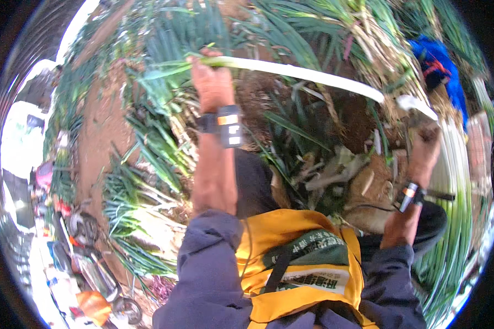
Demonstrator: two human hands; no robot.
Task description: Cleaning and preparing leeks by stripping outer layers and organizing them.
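My left hand (211,82) is closed round the green upper part of a long green onion (307,73). Its white stalk stretches out to the right, and its root end (386,100) comes near my right hand (425,137). That hand is blurred, its fingers bent closed. From it sticks out a short whitish piece (416,104), which could be a blade or a strip of peeled skin; I cannot tell which. Beside my right forearm lies a thick row of cleaned green onions (454,170), white stalks away from me and green leaves towards me.
Heaped green onions (181,33) cover the ground ahead, with more bundles (142,203) at my left. Loose leaves and peelings (335,170) lie before my knees. A blue cloth-like thing (444,71) is at the far right. Parked vehicles (88,263) stand at the lower left.
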